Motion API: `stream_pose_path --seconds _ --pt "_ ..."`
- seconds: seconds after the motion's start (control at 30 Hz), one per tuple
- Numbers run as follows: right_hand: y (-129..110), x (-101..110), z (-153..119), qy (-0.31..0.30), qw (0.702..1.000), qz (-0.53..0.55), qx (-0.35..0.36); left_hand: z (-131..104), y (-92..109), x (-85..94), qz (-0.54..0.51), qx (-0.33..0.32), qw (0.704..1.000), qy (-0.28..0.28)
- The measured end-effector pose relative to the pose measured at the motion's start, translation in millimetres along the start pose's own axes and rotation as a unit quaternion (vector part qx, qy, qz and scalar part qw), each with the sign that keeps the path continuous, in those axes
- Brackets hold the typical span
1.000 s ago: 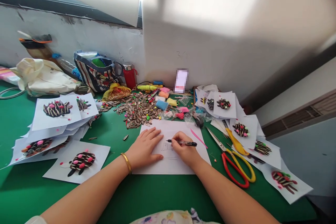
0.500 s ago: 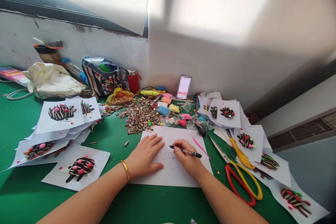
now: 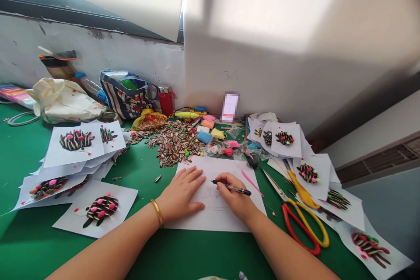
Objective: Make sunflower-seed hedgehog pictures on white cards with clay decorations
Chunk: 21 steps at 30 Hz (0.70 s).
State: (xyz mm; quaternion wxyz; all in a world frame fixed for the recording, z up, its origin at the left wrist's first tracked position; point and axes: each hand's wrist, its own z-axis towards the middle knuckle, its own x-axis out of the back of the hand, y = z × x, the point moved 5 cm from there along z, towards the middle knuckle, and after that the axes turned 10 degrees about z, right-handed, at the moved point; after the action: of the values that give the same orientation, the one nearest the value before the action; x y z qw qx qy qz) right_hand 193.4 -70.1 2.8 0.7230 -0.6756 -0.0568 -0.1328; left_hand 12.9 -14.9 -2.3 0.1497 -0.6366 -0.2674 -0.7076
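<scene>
Pinching a black pen (image 3: 233, 188), the right hand's grip (image 3: 222, 185) is nearly closed.

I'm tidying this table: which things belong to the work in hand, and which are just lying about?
Work:
pen in right hand
paper under left hand
probably seeds, coloured packets, scissors

Seemingly just lying about:
red flask
striped bag
cream bag

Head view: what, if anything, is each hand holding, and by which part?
The right hand holds a pen near its writing end. The left hand holds nothing; it rests spread on the paper.
</scene>
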Motion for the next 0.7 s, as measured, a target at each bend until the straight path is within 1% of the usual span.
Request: stream_pose_path --seconds 0.3,0.7 --pt "-0.4 -0.3 -0.4 -0.001 1.000 -0.001 0.000 -0.2 0.3 0.3 0.003 0.002 1.000 -0.007" --pt "-0.5 -0.6 -0.2 0.003 1.000 -0.004 0.000 0.3 0.2 0.3 0.004 0.000 1.000 0.002"
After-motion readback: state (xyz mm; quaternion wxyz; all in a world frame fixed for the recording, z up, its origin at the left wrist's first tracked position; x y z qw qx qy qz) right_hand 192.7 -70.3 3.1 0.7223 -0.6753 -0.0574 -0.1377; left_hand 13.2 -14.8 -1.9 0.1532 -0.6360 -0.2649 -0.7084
